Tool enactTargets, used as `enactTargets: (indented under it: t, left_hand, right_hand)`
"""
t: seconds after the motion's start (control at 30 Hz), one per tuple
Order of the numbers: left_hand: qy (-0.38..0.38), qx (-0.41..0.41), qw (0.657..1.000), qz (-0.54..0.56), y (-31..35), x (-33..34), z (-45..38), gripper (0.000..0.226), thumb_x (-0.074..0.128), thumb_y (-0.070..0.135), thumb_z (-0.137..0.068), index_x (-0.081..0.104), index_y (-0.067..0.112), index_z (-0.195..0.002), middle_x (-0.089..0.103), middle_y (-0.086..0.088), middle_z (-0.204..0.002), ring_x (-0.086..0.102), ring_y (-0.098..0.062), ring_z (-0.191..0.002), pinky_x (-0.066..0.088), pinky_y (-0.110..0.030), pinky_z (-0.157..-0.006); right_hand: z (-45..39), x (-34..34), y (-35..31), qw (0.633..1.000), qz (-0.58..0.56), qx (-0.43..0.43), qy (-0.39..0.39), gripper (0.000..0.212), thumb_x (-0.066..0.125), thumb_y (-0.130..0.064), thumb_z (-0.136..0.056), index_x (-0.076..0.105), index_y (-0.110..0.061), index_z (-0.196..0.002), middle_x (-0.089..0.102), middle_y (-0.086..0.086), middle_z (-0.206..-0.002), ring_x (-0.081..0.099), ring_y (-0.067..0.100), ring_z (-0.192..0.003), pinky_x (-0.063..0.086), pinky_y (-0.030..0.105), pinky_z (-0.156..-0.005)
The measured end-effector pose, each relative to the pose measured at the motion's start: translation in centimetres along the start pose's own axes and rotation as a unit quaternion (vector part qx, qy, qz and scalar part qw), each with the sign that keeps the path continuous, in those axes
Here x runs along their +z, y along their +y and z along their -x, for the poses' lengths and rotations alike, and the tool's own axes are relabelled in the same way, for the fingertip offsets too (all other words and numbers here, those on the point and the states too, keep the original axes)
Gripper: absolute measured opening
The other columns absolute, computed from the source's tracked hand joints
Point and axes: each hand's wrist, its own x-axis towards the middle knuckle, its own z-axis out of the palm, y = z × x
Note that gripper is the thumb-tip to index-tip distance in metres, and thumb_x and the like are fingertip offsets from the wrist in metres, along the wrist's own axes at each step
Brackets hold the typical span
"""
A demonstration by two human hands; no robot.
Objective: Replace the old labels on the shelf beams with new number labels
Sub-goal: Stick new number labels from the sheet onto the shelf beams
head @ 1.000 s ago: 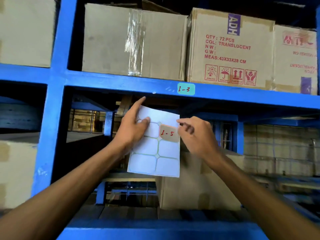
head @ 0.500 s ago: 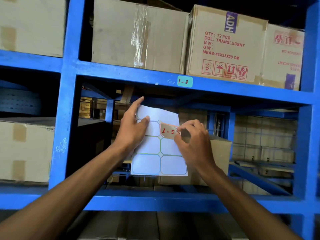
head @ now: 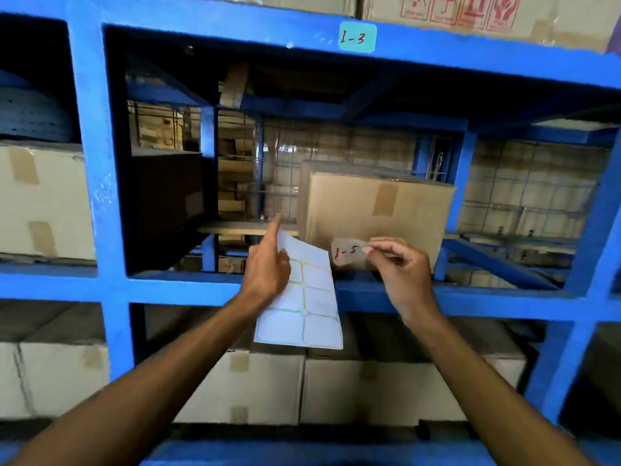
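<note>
Behind pinched 1-5 label (head: 347,252), cardboard box (head: 376,210) on blue beam (head: 188,285).

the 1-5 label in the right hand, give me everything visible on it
The 1-5 label is a small pale sticker with rounded corners, "1-5" handwritten in red. It is peeled free of the sticker sheet, pinched at its right edge in the right hand grip, held in front of a cardboard box, just above the blue beam. Slightly blurred.
</note>
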Motion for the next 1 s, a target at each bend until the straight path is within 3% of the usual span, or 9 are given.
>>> enactTargets:
  t: [0.07,0.17,0.23,0.5,0.67,0.77,0.9,1.0]
  left_hand:
    - [-0.056,0.026,0.998,-0.029,-1.2,1.7,0.9,0.066,0.041,0.008,-0.092,0.018,0.038,-0.146,0.057,-0.017,-0.095,0.052,-0.038,-0.098,0.041,-0.037,-0.087]
    - [-0.13,0.06,0.981,-0.129,-2.3,3.8,2.9,0.071,0.039,0.014,-0.093,0.004,0.044,-0.146,0.052,-0.015,-0.084,0.052,-0.037,-0.087,0.041,-0.042,-0.075]
    - [-0.162,0.077,0.967,-0.181,-3.1,4.9,3.9,0.074,0.04,0.014,-0.092,-0.003,0.039,-0.147,0.053,-0.018,-0.079,0.054,-0.04,-0.082,0.038,-0.041,-0.068]
    - [-0.228,0.085,0.932,-0.269,-4.7,7.0,5.3,0.076,0.04,0.016,-0.093,-0.009,0.038,-0.148,0.059,-0.017,-0.095,0.056,-0.035,-0.085,0.041,-0.04,-0.07]
    - [-0.239,0.104,0.909,-0.326,-4.3,7.8,4.8,0.077,0.039,0.017,-0.093,-0.011,0.039,-0.147,0.059,-0.015,-0.09,0.055,-0.033,-0.079,0.04,-0.039,-0.066]
    - [-0.237,0.116,0.893,-0.364,-4.0,8.3,4.6,0.075,0.037,0.016,-0.094,-0.012,0.037,-0.147,0.05,-0.01,-0.081,0.044,-0.025,-0.067,0.033,-0.035,-0.059]
    - [-0.235,0.124,0.877,-0.401,-4.4,9.1,4.4,0.076,0.038,0.017,-0.094,-0.012,0.034,-0.147,0.059,-0.016,-0.09,0.045,-0.028,-0.067,0.033,-0.036,-0.058]
    - [-0.228,0.122,0.878,-0.403,-4.6,9.5,4.2,0.073,0.036,0.018,-0.096,-0.014,0.033,-0.148,0.06,-0.015,-0.091,0.044,-0.024,-0.065,0.034,-0.035,-0.057]
  right_hand:
    - [0.3,-1.0,3.1,0.998,0.047,0.023,-0.022,0.008,0.069,-0.005,-0.08,0.072,-0.006,-0.086,0.064,0.006,-0.101,0.061,0.016,-0.095,0.051,0.031,-0.09]
    - [0.9,-1.9,7.8,0.99,0.121,0.04,-0.056,0.007,0.07,-0.01,-0.08,0.074,-0.01,-0.085,0.062,-0.002,-0.107,0.056,0.018,-0.108,0.045,0.046,-0.098]
    - [1.2,-1.8,10.3,0.985,0.156,0.045,-0.062,0.006,0.071,-0.016,-0.078,0.075,-0.016,-0.083,0.064,-0.002,-0.114,0.054,0.019,-0.113,0.04,0.051,-0.101]
    - [1.9,0.2,14.9,0.984,0.158,0.064,-0.044,0.015,0.072,-0.019,-0.078,0.075,-0.016,-0.092,0.061,-0.009,-0.123,0.04,0.014,-0.126,0.031,0.051,-0.108]
    - [2.0,0.8,15.5,0.984,0.167,0.058,-0.039,0.017,0.07,-0.017,-0.079,0.074,-0.015,-0.096,0.058,-0.012,-0.123,0.032,0.011,-0.129,0.021,0.048,-0.113]
    - [2.1,0.8,15.4,0.982,0.177,0.051,-0.032,0.017,0.069,-0.018,-0.08,0.074,-0.015,-0.096,0.058,-0.012,-0.124,0.031,0.011,-0.129,0.015,0.04,-0.112]
    - [2.0,0.9,15.5,0.981,0.183,0.048,-0.031,0.016,0.068,-0.019,-0.081,0.074,-0.016,-0.096,0.059,-0.012,-0.123,0.031,0.009,-0.127,0.01,0.033,-0.107]
    - [1.9,0.9,15.6,0.98,0.19,0.044,-0.028,0.015,0.068,-0.02,-0.081,0.074,-0.017,-0.095,0.06,-0.011,-0.122,0.032,0.009,-0.126,0.012,0.035,-0.107]
